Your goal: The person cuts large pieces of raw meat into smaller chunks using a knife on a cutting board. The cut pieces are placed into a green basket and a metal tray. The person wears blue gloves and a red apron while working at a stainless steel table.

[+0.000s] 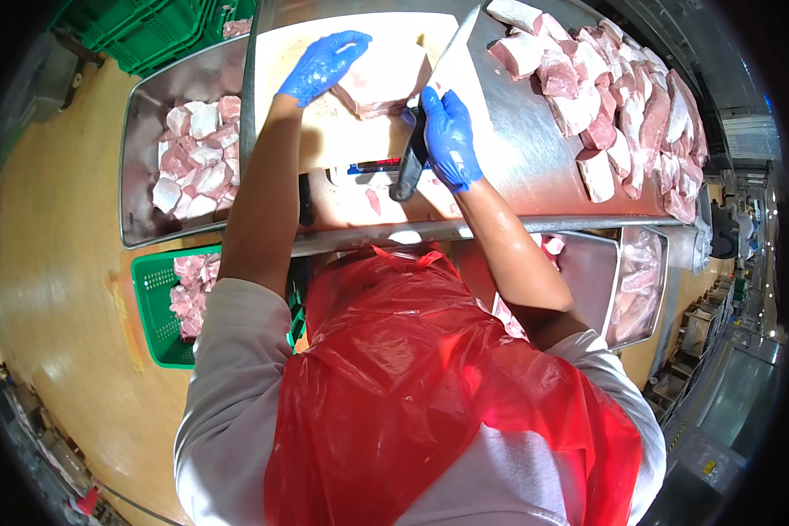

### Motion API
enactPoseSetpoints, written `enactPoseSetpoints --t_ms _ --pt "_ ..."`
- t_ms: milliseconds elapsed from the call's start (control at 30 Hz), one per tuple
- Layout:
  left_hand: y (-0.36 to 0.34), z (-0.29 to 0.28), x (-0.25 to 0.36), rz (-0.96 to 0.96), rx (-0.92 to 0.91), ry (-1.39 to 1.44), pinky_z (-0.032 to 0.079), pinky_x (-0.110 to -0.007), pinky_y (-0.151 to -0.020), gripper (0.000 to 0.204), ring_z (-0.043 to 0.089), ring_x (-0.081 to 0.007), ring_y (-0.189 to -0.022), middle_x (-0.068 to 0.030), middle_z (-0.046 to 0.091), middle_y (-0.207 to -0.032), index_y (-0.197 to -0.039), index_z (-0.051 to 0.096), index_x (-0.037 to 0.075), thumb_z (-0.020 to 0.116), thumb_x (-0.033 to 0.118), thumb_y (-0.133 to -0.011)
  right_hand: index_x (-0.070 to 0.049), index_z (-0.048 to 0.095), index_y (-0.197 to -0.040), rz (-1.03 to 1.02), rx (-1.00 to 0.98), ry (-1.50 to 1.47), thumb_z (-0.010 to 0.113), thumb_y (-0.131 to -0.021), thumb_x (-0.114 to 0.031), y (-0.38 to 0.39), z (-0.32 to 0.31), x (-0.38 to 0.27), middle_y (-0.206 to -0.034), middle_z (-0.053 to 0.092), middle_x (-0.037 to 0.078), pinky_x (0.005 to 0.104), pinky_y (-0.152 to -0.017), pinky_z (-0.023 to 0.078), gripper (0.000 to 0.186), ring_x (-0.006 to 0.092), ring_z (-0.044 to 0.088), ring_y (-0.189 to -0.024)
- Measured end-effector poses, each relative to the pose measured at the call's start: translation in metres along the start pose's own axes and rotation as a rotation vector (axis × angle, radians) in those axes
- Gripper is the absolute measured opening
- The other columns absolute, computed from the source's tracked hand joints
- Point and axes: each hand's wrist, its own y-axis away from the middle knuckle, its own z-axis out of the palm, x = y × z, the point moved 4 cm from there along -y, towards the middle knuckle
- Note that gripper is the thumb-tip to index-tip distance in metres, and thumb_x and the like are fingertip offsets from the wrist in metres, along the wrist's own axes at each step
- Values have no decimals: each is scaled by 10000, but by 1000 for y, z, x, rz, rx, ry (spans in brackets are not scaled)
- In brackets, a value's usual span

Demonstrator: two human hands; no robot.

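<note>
A thick slab of pale, fatty meat (384, 81) lies on the white cutting board (276, 131), with its pink cut side toward me. My left hand (323, 68), in a blue glove, rests at the slab's left edge with its fingers stretched out to the right. In my right hand (451, 140), also gloved in blue, is a knife (455, 51) with a black handle. Its blade points up and away, at the right of the slab and apart from it. The strong light washes out part of the slab and the board.
Many meat pieces (600, 105) are heaped on the metal table (522, 140) at the right. A steel tub (138, 158) of meat chunks stands at the left, above a green crate (156, 311) of trimmings. A small red display (386, 164) shows beyond the table's near edge.
</note>
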Motion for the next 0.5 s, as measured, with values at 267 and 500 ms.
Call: enactPoseSetpoints --t_ms 267,500 --pt "107 -23 54 -126 277 -69 510 -309 -807 229 631 -182 -893 -110 677 -1014 -1147 647 22 600 101 -938 42 579 -982 -154 -4 149 520 -1044 -254 -16 -46 -29 -762 642 181 359 -624 520 308 246 674 -716" --pt "128 3 89 100 448 -30 547 -313 -836 457 682 -200 -980 -136 649 -1229 -1314 562 54 648 -47 -876 6 531 -1005 -439 -280 733 557 -1013 -148 44 -9 -28 -723 632 271 496 -573 498 157 480 629 -674"
